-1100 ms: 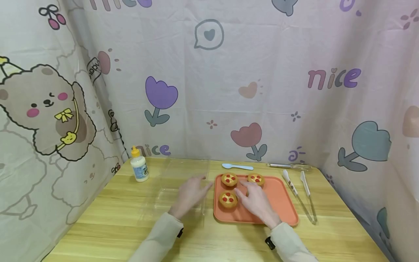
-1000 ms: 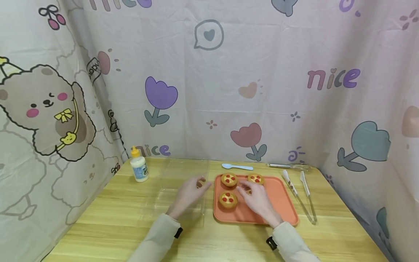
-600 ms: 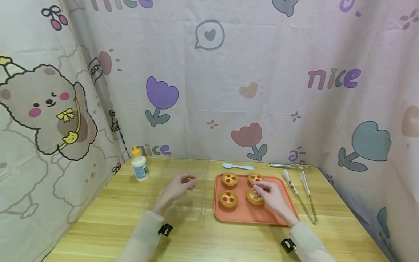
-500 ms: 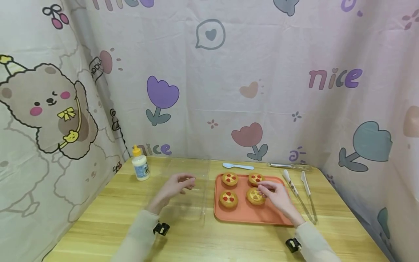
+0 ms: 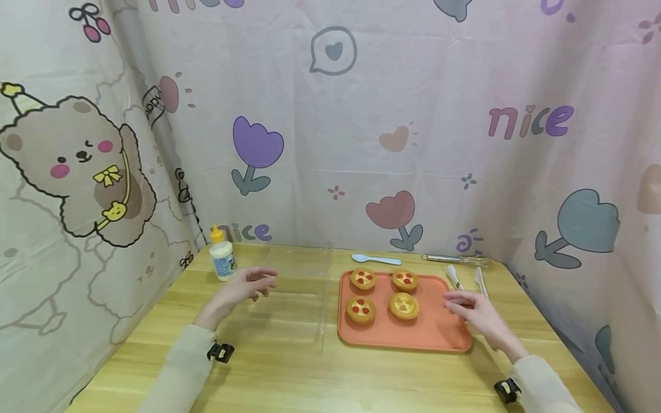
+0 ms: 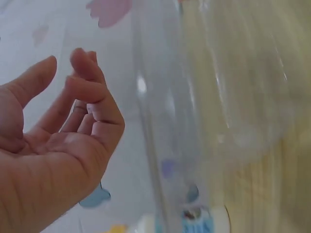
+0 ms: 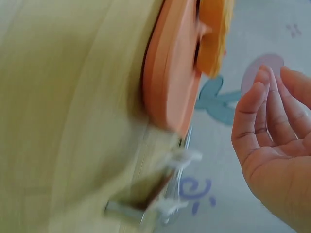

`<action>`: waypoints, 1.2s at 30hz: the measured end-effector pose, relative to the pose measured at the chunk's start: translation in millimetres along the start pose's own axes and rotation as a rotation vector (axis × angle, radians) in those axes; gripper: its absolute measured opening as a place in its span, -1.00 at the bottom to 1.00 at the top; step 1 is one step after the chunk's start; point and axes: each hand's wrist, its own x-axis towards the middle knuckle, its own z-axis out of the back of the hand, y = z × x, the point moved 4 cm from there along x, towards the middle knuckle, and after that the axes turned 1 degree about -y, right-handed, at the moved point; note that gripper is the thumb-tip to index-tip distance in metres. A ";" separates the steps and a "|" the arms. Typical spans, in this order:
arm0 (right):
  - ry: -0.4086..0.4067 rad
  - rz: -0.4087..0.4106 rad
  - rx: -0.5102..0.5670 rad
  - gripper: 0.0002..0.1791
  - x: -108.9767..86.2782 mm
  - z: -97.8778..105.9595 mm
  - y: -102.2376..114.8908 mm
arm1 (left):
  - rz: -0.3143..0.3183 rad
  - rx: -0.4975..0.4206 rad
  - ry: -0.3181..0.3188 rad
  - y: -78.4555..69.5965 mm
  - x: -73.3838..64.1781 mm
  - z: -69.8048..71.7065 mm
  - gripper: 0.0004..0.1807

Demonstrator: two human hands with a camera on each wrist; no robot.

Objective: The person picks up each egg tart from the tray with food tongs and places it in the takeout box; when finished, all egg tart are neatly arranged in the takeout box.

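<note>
My left hand (image 5: pixel 237 292) hangs above the left side of a clear plastic box (image 5: pixel 291 330), fingers loosely bent and nothing in them. In the left wrist view this hand (image 6: pixel 73 136) shows an empty palm beside the clear box wall. Over the right edge of an orange tray (image 5: pixel 439 338) is my right hand (image 5: pixel 480 315), also holding nothing, its fingers relaxed. On the tray sit several small tarts; three bear red pieces, among them the front left tart (image 5: pixel 361 310). The front right tart (image 5: pixel 404 306) has only a pale yellow wedge pattern.
A glue-like bottle (image 5: pixel 223 261) with a yellow cap stands at the back left. A light blue spoon (image 5: pixel 377 260) and a whisk (image 5: pixel 457 260) lie at the back edge. White-tipped tongs (image 5: pixel 454 277) lie right of the tray, partly behind my right hand. A patterned curtain (image 5: pixel 330 143) closes the back.
Both hands have drawn apart: the left from near the tray leftward over the box, the right from over the tarts to the tray's right edge. The front right tart has come into full view.
</note>
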 end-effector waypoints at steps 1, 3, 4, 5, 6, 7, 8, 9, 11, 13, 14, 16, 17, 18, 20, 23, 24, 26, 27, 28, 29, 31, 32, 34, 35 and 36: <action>-0.006 -0.001 -0.008 -0.49 -0.9 4.6 -1.8 | 0.006 -0.010 -0.011 2.2 -0.7 4.3 -0.48; -0.016 0.024 -0.045 -0.49 -2.4 13.5 -5.8 | 0.016 -0.019 -0.032 6.6 -2.8 12.6 -0.48; -0.019 0.028 -0.060 -0.48 -3.7 17.6 -8.2 | 0.023 -0.025 -0.044 8.9 -4.0 16.5 -0.49; -0.027 0.023 -0.071 -0.48 -4.8 21.8 -11.1 | 0.032 -0.031 -0.056 11.1 -5.0 19.9 -0.49; -0.029 0.028 -0.085 -0.48 -6.0 26.2 -13.9 | 0.041 -0.034 -0.065 13.5 -5.9 23.1 -0.50; -0.032 0.025 -0.101 -0.48 -7.3 30.5 -17.0 | 0.047 -0.036 -0.071 15.9 -6.8 25.9 -0.51; -0.032 0.029 -0.122 -0.49 -8.8 34.7 -20.3 | 0.053 -0.034 -0.080 18.6 -7.6 28.8 -0.52; -0.033 0.020 -0.134 -0.48 -10.5 38.9 -24.0 | 0.060 -0.030 -0.086 21.1 -8.5 31.3 -0.54; -0.032 0.002 -0.153 -0.47 -14.2 47.1 -31.0 | 0.070 -0.020 -0.091 26.2 -10.3 35.3 -0.54; -0.025 -0.004 -0.181 -0.45 -18.0 54.2 -37.5 | 0.082 -0.010 -0.099 31.1 -12.1 39.0 -0.54; -0.023 -0.005 -0.197 -0.44 -19.9 57.6 -40.3 | 0.089 -0.003 -0.104 33.6 -12.9 40.6 -0.54; -0.024 -0.009 -0.222 -0.42 -22.7 63.8 -45.3 | 0.096 0.011 -0.107 38.1 -14.1 43.7 -0.51; -0.024 -0.011 -0.233 -0.42 -23.6 66.5 -47.4 | 0.094 0.014 -0.109 40.4 -14.3 45.3 -0.50; -0.021 -0.016 -0.241 -0.41 -24.4 68.8 -49.4 | 0.099 0.016 -0.112 42.8 -14.8 46.9 -0.49; -0.006 -0.028 -0.250 -0.39 -25.2 72.5 -53.0 | 0.096 0.029 -0.113 48.1 -15.7 50.2 -0.47; 0.036 -0.057 -0.244 -0.34 -26.1 75.7 -58.4 | 0.097 0.051 -0.108 56.1 -17.2 53.9 -0.43; 0.057 -0.068 -0.236 -0.31 -26.7 76.3 -60.5 | 0.103 0.057 -0.105 58.7 -17.9 54.7 -0.42; 0.100 -0.085 -0.210 -0.27 -27.5 76.6 -65.5 | 0.102 0.062 -0.079 63.0 -20.0 55.2 -0.39; 0.124 -0.096 -0.194 -0.26 -28.0 76.2 -67.9 | 0.102 0.052 -0.059 65.1 -21.0 55.0 -0.38; 0.145 -0.113 -0.176 -0.25 -28.4 75.8 -70.1 | 0.103 0.038 -0.039 67.0 -22.1 54.3 -0.36; 0.163 -0.122 -0.158 -0.23 -28.5 75.0 -72.1 | 0.103 0.022 -0.016 68.6 -22.9 53.6 -0.35; 0.195 -0.139 -0.116 -0.22 -27.6 72.8 -74.8 | 0.102 -0.017 0.025 70.2 -24.1 52.7 -0.32; 0.203 -0.156 -0.098 -0.21 -26.7 71.8 -76.0 | 0.101 -0.031 0.040 70.4 -24.1 52.4 -0.30; 0.212 -0.166 -0.081 -0.22 -24.2 70.7 -77.0 | 0.089 -0.045 0.060 69.9 -23.4 52.6 -0.28; 0.216 -0.166 -0.076 -0.21 -22.7 70.3 -77.6 | 0.082 -0.050 0.065 69.4 -22.9 53.2 -0.27; 0.219 -0.169 -0.074 -0.21 -21.3 70.1 -78.3 | 0.075 -0.053 0.069 68.6 -22.8 53.6 -0.26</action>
